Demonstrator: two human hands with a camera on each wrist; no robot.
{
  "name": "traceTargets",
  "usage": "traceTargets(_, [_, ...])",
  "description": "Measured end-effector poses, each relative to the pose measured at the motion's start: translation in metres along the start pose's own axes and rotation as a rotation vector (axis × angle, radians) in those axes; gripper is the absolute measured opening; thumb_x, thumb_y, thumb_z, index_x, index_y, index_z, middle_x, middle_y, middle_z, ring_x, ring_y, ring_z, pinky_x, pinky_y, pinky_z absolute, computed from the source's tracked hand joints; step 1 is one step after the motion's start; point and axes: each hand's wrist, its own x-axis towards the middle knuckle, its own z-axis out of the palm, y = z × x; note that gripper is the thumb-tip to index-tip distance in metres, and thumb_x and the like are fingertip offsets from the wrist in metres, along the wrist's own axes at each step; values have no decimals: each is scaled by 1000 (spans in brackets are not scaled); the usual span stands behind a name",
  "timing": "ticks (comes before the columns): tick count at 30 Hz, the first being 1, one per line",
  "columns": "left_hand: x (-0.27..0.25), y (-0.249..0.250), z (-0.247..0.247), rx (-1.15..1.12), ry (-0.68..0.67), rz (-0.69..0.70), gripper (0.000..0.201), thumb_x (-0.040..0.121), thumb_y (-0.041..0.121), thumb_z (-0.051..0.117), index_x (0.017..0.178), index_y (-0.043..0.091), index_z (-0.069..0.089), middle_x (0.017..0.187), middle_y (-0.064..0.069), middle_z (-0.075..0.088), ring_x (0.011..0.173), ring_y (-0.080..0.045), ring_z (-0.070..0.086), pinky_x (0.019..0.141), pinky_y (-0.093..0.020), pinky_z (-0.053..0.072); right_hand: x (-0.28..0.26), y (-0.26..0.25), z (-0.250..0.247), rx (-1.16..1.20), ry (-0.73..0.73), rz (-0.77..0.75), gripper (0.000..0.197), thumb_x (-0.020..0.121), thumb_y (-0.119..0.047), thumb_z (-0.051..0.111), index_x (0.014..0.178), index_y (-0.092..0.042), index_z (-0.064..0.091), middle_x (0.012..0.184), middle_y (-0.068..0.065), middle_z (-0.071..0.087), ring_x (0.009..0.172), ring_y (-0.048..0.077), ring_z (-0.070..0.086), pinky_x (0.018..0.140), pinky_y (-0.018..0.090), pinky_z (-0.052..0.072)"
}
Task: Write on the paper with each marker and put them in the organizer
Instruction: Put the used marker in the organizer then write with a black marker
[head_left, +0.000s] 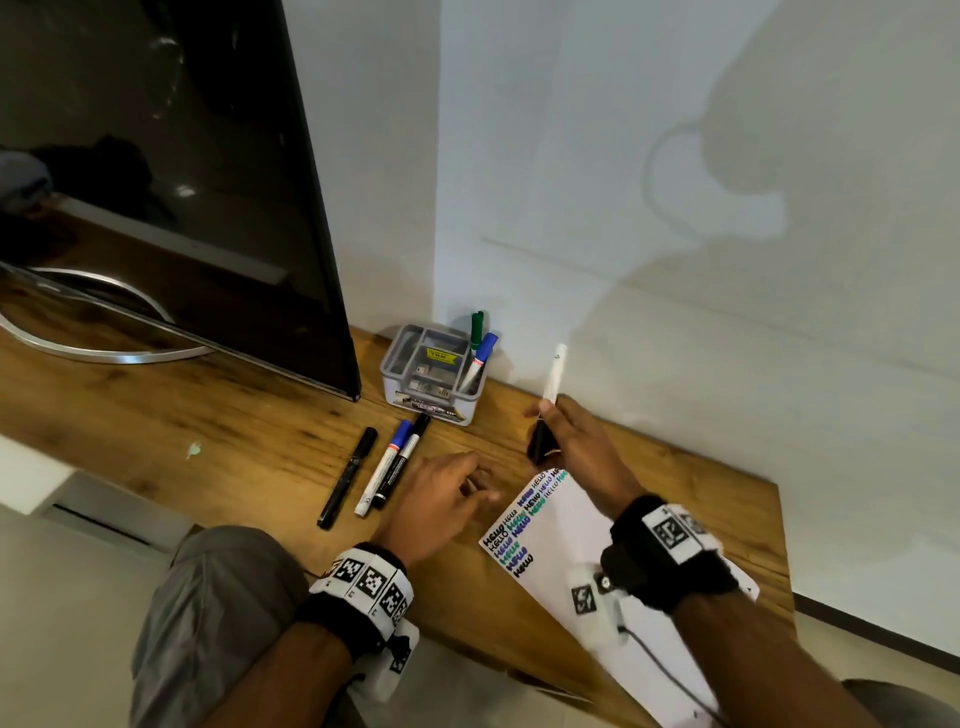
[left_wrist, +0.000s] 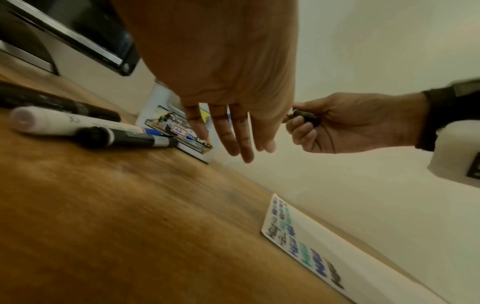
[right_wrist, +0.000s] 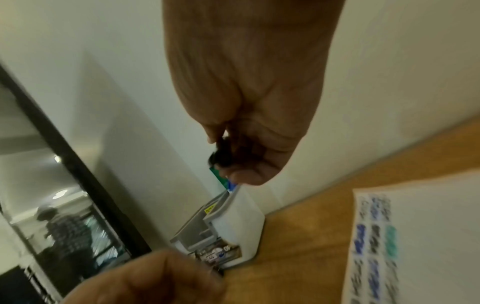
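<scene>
My right hand (head_left: 550, 436) grips a white marker with a black cap (head_left: 551, 382), tail pointing up, above the desk between the paper and the organizer; the black cap (left_wrist: 305, 117) shows in its fist. My left hand (head_left: 457, 488) hovers over the desk with relaxed, straight fingers (left_wrist: 233, 142) and holds nothing. The white paper (head_left: 587, 551) carries several coloured "HELLO" words at its near corner. The clear grey organizer (head_left: 434, 376) holds a green marker (head_left: 477, 328) and a blue-capped marker (head_left: 480, 358). Three markers lie on the desk: black (head_left: 349, 477), blue-capped white (head_left: 383, 467), black-capped (head_left: 402, 460).
A large dark monitor (head_left: 208, 182) on a curved metal stand (head_left: 93, 343) fills the left of the wooden desk (head_left: 208, 426). A white wall (head_left: 675, 208) runs right behind the organizer. The desk's front edge passes just below my wrists.
</scene>
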Motion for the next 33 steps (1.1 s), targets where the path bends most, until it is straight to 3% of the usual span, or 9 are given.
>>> traceTargets(2, [1, -13, -7, 109, 19, 1, 12, 90, 35, 64, 101, 29, 65, 99, 16, 66, 92, -2, 60, 90, -39, 51, 22, -20, -8, -332, 1, -99, 32, 107, -34, 43, 99, -14, 67, 64, -1, 57, 58, 11, 55, 58, 26, 44])
traceTargets(4, [2, -21, -12, 189, 66, -33, 9, 91, 32, 63, 99, 29, 65, 101, 15, 65, 96, -4, 59, 93, -40, 49, 41, -36, -11, -609, 3, -188, 29, 104, -37, 49, 93, -19, 68, 73, -2, 63, 68, 15, 58, 62, 30, 41])
traceTargets(8, [3, -27, -18, 368, 143, -148, 14, 94, 35, 58, 107, 33, 62, 107, 15, 60, 105, -9, 56, 95, -39, 32, 63, -53, -5, -686, 38, -225, 21, 93, -42, 66, 96, -21, 66, 81, -1, 65, 73, 16, 61, 65, 34, 47])
traceTargets(11, [3, -32, -24, 448, 169, -252, 21, 93, 38, 56, 114, 36, 57, 114, 12, 58, 110, -13, 53, 93, -39, 32, 73, -59, 7, -759, 50, -210, 22, 90, -41, 68, 92, -20, 65, 80, -7, 61, 75, 16, 60, 66, 34, 48])
traceTargets(14, [3, -36, -29, 532, 203, -325, 27, 92, 40, 58, 117, 33, 55, 118, 7, 59, 111, -17, 54, 92, -41, 37, 79, -54, 18, -677, 15, -194, 19, 89, -34, 71, 93, -16, 66, 87, -3, 66, 81, 18, 64, 68, 32, 49])
traceTargets(18, [3, -36, -33, 631, 188, -418, 37, 92, 43, 57, 124, 25, 52, 120, 1, 60, 111, -21, 55, 92, -42, 38, 80, -50, 22, -512, 7, -225, 18, 87, -25, 75, 99, -13, 67, 93, 2, 71, 85, 17, 66, 65, 18, 45])
traceTargets(23, [4, -33, -32, 670, 164, -449, 39, 91, 43, 56, 124, 23, 52, 120, -1, 60, 110, -23, 55, 90, -42, 37, 78, -46, 11, -459, 46, -187, 32, 90, -30, 70, 119, -25, 60, 94, -1, 71, 81, 14, 68, 69, 27, 53])
traceTargets(27, [2, -29, -32, 722, 148, -460, 38, 91, 43, 57, 122, 22, 54, 118, 0, 61, 104, -22, 58, 87, -40, 38, 59, -28, 1, -347, 136, -120, 9, 95, -20, 63, 102, -17, 67, 83, 3, 73, 69, 12, 68, 66, 28, 55])
traceTargets(33, [1, -27, -32, 784, 143, -449, 37, 90, 44, 56, 120, 22, 55, 113, 1, 63, 97, -21, 62, 86, -40, 36, -7, 41, 19, -254, -12, 32, 11, 98, -11, 61, 88, -15, 65, 79, 3, 74, 60, 1, 63, 64, 23, 50])
